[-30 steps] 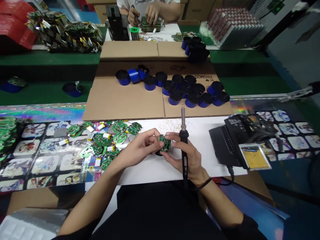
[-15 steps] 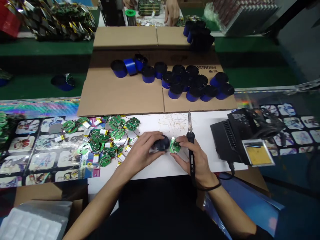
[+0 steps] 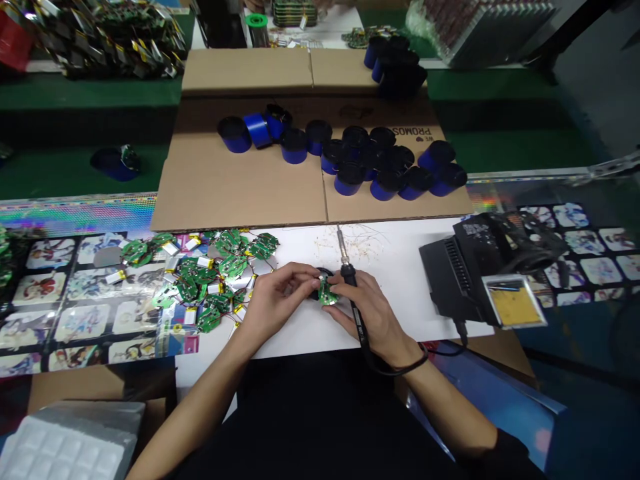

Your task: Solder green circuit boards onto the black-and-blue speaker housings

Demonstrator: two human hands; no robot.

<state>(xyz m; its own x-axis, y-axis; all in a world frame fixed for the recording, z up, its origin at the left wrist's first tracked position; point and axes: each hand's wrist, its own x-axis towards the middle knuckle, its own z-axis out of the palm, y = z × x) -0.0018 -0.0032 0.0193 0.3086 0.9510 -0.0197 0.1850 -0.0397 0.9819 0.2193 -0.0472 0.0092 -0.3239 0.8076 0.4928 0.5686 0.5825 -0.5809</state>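
Note:
My left hand (image 3: 273, 303) and my right hand (image 3: 373, 313) meet over a white sheet (image 3: 400, 267) at the table's front. Between their fingertips sits a small round green circuit board (image 3: 327, 293), held over a dark round part (image 3: 316, 283) that is mostly hidden. My right hand also grips a black soldering iron (image 3: 353, 293), its tip pointing away from me and tilted left. My left hand's fingers pinch the board's left side.
A heap of green circuit boards (image 3: 210, 273) lies left of my hands. A black soldering station (image 3: 480, 267) stands at the right. Blue and black cylinders (image 3: 370, 163) crowd a cardboard sheet (image 3: 240, 187) beyond. White foam (image 3: 60, 447) sits at the lower left.
Half a second ago the board was beside the dark round part, with my left hand on that part. Now both hands hold the board over it, and the iron has tilted left.

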